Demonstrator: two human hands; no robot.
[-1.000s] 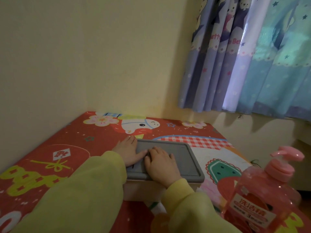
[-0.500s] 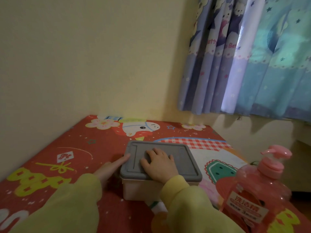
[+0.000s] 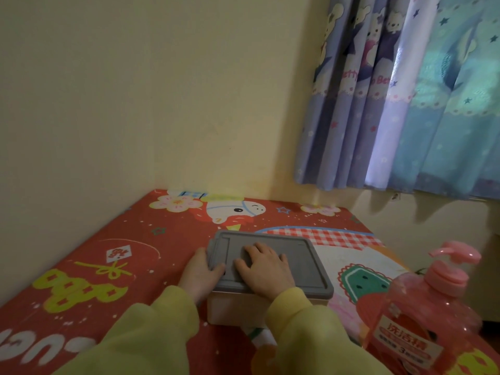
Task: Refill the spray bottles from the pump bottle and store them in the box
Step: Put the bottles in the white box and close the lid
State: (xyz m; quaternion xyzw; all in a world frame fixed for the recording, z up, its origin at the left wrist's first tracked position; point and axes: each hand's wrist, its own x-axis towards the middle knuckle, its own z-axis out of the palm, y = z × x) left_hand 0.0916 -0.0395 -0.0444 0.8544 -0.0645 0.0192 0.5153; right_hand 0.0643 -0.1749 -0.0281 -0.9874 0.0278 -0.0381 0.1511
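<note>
A pale box (image 3: 232,309) with a grey lid (image 3: 303,263) sits on the red patterned table. My right hand (image 3: 263,269) lies flat on the lid, fingers spread. My left hand (image 3: 200,274) grips the lid's left edge, thumb over the latch there. The pink pump bottle (image 3: 422,318) stands at the front right, apart from both hands. No spray bottles are in sight.
The table (image 3: 89,269) sits in a corner, with a yellow wall along its left and far sides. Blue and purple curtains (image 3: 405,98) hang at the upper right. The table's right edge runs just behind the pump bottle.
My left hand came off the lid's top, went to the box's left side, and now clasps the left edge. My right hand stayed flat on the lid.
</note>
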